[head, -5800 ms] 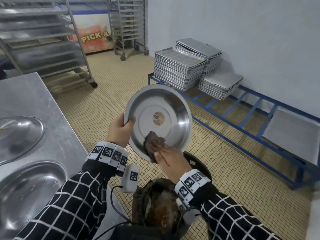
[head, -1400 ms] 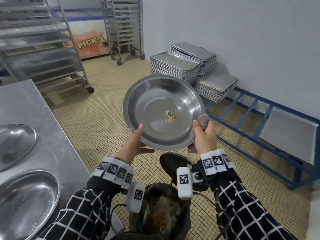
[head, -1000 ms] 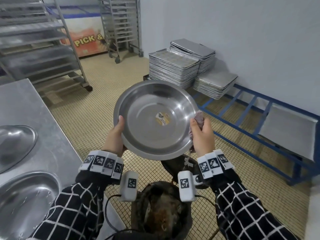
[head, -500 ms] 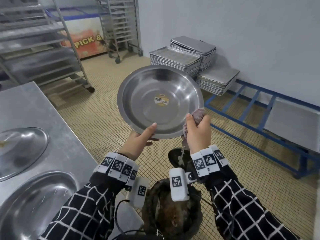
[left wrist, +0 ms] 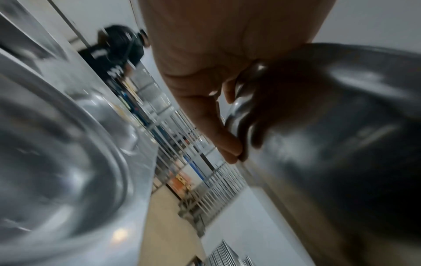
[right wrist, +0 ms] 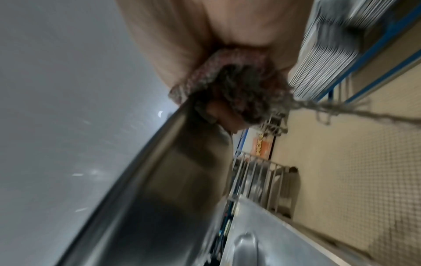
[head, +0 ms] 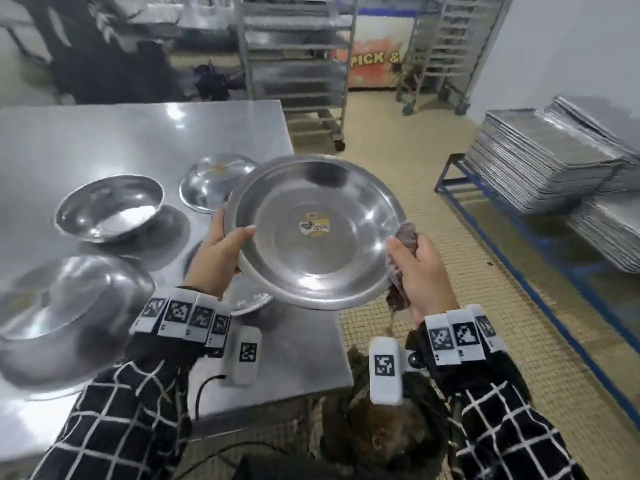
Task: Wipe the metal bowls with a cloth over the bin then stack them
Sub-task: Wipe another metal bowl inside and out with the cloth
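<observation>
The steel bowl (head: pixel 317 233) hangs above the surface's (head: pixel 104 140) right edge, left hand (head: pixel 218 258) pinching its rim, right hand (head: pixel 420 271) clamping cloth (head: pixel 407 233) against the opposite rim; it looks light, stiff and slippery, best gripped by the rim.

Bowls (head: pixel 107 206) are sitting on the worktop (head: pixel 104 140) at left, the bin (head: pixel 381 441) standing just right of it, trays (head: pixel 540 161) lying far right.

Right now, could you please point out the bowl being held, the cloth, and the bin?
held bowl (head: pixel 322 251): head view, bare inner wall below the sticker.
cloth (head: pixel 406 235): head view, bunched top above the right hand's fingers.
bin (head: pixel 346 434): head view, dark left rim.
</observation>
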Motion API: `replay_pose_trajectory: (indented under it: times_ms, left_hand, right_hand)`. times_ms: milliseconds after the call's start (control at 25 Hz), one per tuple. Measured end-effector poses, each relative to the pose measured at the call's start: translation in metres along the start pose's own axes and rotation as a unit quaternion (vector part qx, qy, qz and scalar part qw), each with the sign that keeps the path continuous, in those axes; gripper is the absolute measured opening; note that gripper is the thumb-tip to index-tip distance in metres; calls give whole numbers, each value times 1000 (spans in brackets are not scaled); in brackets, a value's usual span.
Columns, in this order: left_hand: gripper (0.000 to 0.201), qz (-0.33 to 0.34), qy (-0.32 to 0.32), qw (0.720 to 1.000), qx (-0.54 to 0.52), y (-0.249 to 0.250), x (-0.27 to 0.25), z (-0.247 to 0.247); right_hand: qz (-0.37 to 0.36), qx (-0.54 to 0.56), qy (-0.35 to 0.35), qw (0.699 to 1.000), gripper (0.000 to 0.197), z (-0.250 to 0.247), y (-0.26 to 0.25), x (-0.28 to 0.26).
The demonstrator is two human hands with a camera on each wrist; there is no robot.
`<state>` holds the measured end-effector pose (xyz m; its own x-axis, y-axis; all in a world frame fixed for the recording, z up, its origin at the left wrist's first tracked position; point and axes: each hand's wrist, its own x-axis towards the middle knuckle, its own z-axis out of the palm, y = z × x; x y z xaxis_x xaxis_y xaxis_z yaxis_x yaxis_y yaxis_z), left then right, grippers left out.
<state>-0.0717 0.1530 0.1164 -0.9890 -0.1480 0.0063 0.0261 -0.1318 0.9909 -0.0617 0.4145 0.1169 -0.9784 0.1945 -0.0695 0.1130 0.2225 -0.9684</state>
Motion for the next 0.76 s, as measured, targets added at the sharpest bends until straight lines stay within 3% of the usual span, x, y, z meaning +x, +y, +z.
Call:
replay_pose_trajectory:
  times_ms: [160, 280, 440, 600, 760]
  left_hand:
    - [35, 11, 170, 985, 15, 13, -48, -90]
    - [20, 9, 253, 965, 73, 21, -79, -156]
    - [21, -18, 299, 949, 98, 32, -98, -242]
    - [8, -35, 348, 930, 115, 41, -90, -337]
    - [11, -51, 314, 937, 147, 51, -62, -422]
  right_hand:
    - [-14, 39, -135, 990, 19, 93, -18, -10]
    - [-45, -16, -205, 978, 29, 165, -27, -20]
    - [-71, -72, -276, 956, 22, 254, -47, -37]
    - [-96, -112, -312, 939, 18, 351, -78, -44]
    - [-114, -190, -325, 919, 25, 437, -105, -34]
